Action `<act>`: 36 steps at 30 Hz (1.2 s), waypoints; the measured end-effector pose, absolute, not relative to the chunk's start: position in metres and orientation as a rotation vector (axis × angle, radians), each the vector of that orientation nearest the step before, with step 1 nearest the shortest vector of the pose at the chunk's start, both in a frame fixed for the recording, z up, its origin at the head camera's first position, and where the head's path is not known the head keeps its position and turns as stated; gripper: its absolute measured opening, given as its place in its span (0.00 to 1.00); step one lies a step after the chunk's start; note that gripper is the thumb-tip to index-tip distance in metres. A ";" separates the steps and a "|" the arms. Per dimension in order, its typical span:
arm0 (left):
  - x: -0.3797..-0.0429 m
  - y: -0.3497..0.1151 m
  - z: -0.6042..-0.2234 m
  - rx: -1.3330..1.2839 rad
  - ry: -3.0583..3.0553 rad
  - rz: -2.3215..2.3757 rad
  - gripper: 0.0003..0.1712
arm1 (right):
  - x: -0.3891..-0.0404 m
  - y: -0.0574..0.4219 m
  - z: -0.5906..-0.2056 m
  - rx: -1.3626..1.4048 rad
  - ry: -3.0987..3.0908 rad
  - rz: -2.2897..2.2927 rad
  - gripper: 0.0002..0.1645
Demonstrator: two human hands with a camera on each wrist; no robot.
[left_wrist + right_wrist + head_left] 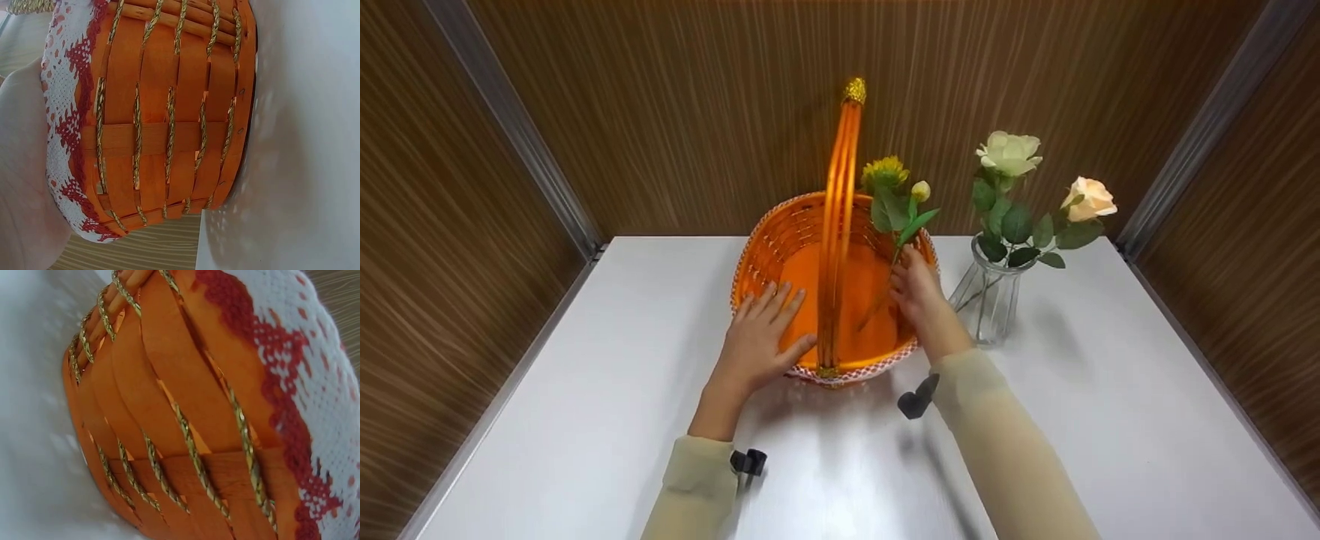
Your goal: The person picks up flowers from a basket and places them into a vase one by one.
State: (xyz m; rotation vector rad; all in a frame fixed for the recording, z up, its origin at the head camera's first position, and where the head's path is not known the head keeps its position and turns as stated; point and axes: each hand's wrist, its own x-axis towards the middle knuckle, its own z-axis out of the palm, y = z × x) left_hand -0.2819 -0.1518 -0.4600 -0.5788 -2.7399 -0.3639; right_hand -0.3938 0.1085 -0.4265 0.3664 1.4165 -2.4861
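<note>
An orange woven basket [799, 262] with a tall arched handle [840, 172] stands on the table. My left hand [761, 337] rests over its near left rim, fingers straight and spread. In the left wrist view, part of that hand [28, 174] lies along the red-and-white lace trim [70, 107]. On the other side of the handle, my right hand [919, 289] pinches the green stem of a yellow flower [885, 172] with a pale bud [921, 190]. The bloom stands above the far right rim; its stem slants down inside the basket. Only the basket's woven side [169, 382] fills the right wrist view.
Right of the basket stands a clear glass vase [997, 307] holding a white rose [1009, 154] and a peach rose [1089, 199]. Brown wood-patterned panels [697, 112] wall in the white table [615, 375] at the back and sides.
</note>
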 end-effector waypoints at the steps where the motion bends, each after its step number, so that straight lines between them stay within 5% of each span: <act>1: -0.282 -0.152 -0.460 -0.577 -2.742 -0.354 0.44 | -0.394 0.108 -0.426 0.370 1.413 -2.487 0.40; 13: -0.282 -0.152 -0.459 -0.577 -2.749 -0.355 0.44 | -0.392 0.104 -0.428 0.406 1.386 -2.453 0.40; 15: -0.282 -0.152 -0.460 -0.577 -2.745 -0.361 0.44 | -0.392 0.104 -0.428 0.408 1.367 -2.460 0.37; 19: -0.283 -0.152 -0.461 -0.581 -2.733 -0.372 0.44 | -0.392 0.103 -0.428 0.421 1.378 -2.475 0.14; 22: -0.283 -0.153 -0.461 -0.582 -2.731 -0.378 0.44 | -0.393 0.103 -0.429 0.441 1.435 -2.451 0.10; 28: -0.282 -0.152 -0.461 -0.585 -2.727 -0.372 0.43 | -0.391 0.103 -0.429 0.387 1.435 -2.498 0.34; 36: -0.282 -0.152 -0.460 -0.586 -2.730 -0.371 0.44 | -0.390 0.102 -0.429 0.281 1.524 -2.532 0.38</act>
